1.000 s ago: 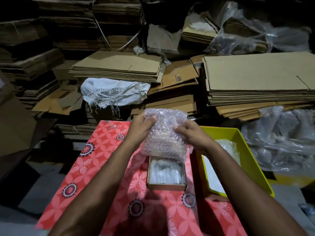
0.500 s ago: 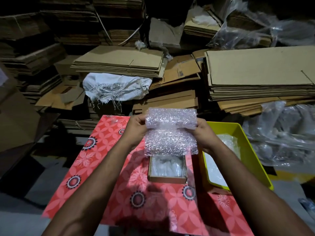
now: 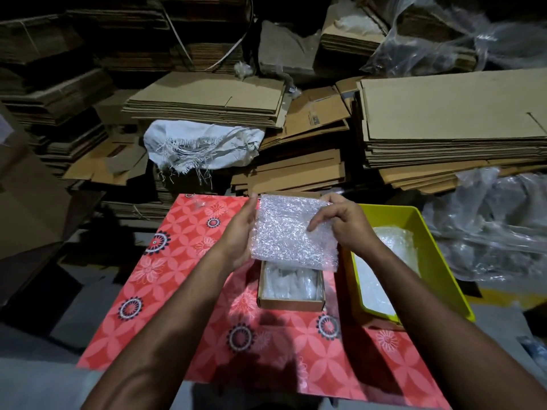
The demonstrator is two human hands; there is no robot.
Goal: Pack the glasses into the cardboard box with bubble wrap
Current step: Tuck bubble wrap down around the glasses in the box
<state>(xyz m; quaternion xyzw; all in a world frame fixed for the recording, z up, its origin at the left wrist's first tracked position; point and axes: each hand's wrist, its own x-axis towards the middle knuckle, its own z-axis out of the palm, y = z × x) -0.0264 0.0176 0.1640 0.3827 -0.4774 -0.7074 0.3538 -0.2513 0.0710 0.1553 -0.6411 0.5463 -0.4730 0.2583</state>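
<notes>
Head view: at the centre of the frame both hands hold a clear, crinkled sheet of bubble wrap (image 3: 291,232) up in the air, just above a small open brown cardboard box (image 3: 291,303) that sits on the bench, which is covered by a red cloth with a floral pattern (image 3: 189,261). The left hand (image 3: 239,235) cups the sheet's left edge, its fingers hidden behind the wrap, thumb along the side. The right hand (image 3: 340,223) pinches the upper right corner, fingertips curled onto the front face. Inside the box lies something pale and wrapped in plastic, most likely the glasses, though they cannot be made out. To the right of the box stands a yellow plastic tub (image 3: 429,253) with more clear wrapping in it. Flattened cardboard is stacked across the top of the frame.

The wrap looks very light, soft and floppy, so holding it by opposite edges should keep it spread. What lies in the box is probably fragile; pressing the sheet down gently seems wise.
</notes>
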